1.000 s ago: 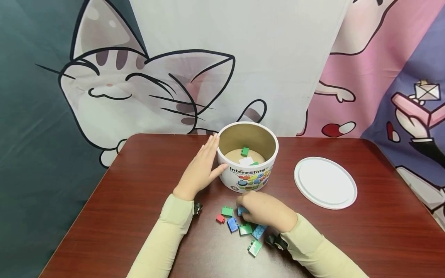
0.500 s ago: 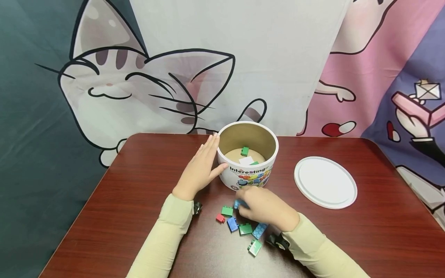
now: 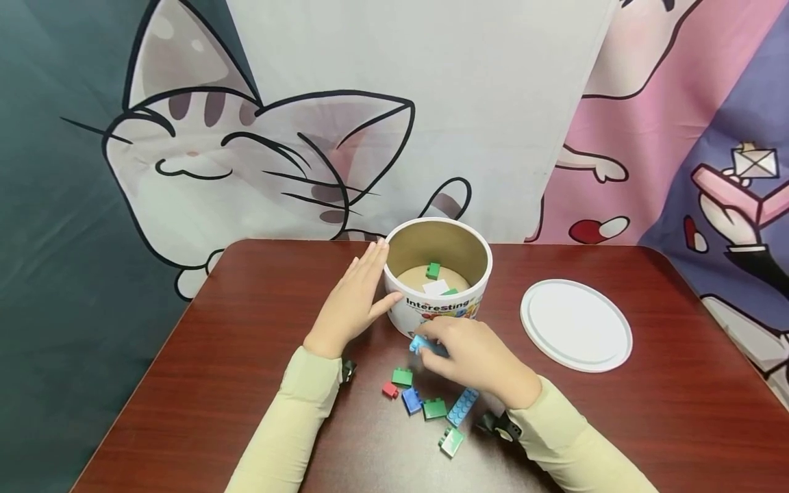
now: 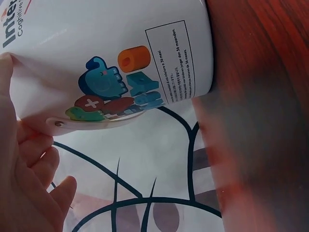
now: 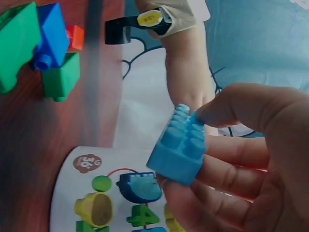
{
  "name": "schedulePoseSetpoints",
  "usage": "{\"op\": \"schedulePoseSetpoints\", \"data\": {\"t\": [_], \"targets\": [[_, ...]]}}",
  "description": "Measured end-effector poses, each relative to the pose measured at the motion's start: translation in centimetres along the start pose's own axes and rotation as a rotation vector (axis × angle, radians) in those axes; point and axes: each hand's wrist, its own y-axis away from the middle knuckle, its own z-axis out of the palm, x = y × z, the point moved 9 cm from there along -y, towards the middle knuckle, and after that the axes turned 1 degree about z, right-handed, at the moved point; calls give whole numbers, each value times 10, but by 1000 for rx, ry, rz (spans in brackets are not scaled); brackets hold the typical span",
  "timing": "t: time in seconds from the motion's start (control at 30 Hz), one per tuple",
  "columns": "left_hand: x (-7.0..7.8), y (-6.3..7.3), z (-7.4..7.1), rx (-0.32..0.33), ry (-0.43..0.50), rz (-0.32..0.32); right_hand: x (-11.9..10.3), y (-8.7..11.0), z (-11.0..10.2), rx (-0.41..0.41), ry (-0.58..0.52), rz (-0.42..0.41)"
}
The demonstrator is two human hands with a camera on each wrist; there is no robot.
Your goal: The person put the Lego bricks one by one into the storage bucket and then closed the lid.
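Observation:
My left hand rests with straight fingers along the left side of a round white bucket printed with toy pictures. In the left wrist view its fingers lie by the bucket's wall. My right hand pinches a light blue building brick between thumb and fingers, studs showing, close in front of the bucket. Inside the bucket lie a green brick, a white piece and part of another green one.
Loose on the table, nearer me, are a red brick, a dark blue brick, green bricks, a long light blue brick and a green-and-white brick. A white lid lies right of the bucket.
My right hand has lifted the light blue brick from among the loose bricks and moved it toward the bucket. The left hand stays at the bucket's side.

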Motion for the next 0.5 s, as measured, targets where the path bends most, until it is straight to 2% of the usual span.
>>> {"op": "schedulePoseSetpoints", "data": {"t": [0.17,0.33,0.5], "targets": [[0,0,1,13,4,16,1,1,-20,91,-124,-15],[0,1,1,7,12,0,8,-1,-44,209,-253,-10],[1,1,0,10,11,0,21,-8,-66,302,-297,28]]}}
